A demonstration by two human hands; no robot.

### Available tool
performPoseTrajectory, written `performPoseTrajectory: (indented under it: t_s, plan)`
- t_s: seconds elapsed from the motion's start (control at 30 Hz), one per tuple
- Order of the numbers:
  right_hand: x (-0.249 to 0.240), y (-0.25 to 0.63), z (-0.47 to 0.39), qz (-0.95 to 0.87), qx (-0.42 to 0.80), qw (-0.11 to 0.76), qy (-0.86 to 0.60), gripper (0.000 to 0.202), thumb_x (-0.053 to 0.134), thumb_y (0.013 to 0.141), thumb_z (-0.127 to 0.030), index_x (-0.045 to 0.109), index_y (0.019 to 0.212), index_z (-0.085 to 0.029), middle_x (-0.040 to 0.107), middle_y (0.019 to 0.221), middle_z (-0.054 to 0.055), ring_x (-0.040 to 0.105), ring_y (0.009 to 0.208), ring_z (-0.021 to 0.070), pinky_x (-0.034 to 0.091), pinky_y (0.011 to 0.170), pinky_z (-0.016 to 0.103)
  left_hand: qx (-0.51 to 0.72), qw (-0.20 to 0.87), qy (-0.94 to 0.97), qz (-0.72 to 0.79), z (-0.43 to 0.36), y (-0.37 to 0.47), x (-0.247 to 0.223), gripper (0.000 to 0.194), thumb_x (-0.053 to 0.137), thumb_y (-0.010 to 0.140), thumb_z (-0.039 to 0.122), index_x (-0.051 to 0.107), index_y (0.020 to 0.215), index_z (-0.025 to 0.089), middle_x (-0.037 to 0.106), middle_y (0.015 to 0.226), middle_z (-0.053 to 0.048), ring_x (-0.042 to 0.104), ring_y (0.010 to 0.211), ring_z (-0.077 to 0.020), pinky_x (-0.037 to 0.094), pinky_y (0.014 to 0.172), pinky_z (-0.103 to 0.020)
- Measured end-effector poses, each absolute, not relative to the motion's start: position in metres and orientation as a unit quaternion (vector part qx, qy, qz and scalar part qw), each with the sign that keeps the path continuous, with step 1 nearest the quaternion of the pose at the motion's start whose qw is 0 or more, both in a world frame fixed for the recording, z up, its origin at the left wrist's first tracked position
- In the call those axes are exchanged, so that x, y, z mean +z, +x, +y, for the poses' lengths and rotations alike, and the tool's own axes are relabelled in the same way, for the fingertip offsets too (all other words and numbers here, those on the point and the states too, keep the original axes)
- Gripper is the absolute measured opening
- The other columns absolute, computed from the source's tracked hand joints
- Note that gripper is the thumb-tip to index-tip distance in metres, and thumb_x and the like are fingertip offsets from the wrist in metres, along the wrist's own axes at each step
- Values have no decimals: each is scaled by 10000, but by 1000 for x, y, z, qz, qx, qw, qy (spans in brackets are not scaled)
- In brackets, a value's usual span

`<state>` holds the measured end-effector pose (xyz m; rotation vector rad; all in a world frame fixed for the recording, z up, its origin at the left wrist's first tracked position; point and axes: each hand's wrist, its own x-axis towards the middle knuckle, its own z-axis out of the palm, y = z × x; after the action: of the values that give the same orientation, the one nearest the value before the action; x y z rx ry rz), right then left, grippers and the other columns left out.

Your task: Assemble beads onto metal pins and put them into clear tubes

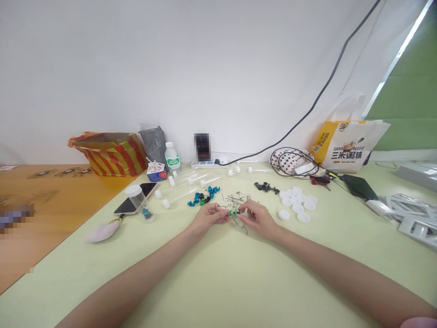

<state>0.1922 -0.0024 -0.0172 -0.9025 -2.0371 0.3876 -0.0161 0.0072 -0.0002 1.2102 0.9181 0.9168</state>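
Observation:
My left hand [209, 217] is closed in a pinch at the left end of a small green part [233, 212] with thin metal pins. From the other side my right hand [256, 218] pinches the dark right end of the same part. Behind and beneath the hands lies a loose heap of thin metal rods [237, 197]. Left of the heap are several blue, green and black small pieces [204, 197]. Several black pieces [266, 187] lie behind my right hand, and several round white caps [297, 199] are to its right.
Clear tubes with white caps [182, 196] lie at the back left, near a clear jar [139, 203] and a phone [124, 207]. Behind stand a striped bag [112, 152], a bottle [172, 156] and a power strip [209, 165]. Cables, a paper bag [350, 146] and grey plastic frames [414, 216] are right.

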Motion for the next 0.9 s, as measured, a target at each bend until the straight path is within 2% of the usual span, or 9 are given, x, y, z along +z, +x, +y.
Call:
performPoseTrajectory:
  t_s: [0.9]
  plan:
    - [-19,193,-1,-815,160,421,-365,142,471,853,-305,549,894,-193,568,775,29,474,573,105,399,534,228,404,620,535,407,5,-14,1,260,745,591,311,585,648,114,700,729,-89,655,715,-188,492,727,-320]
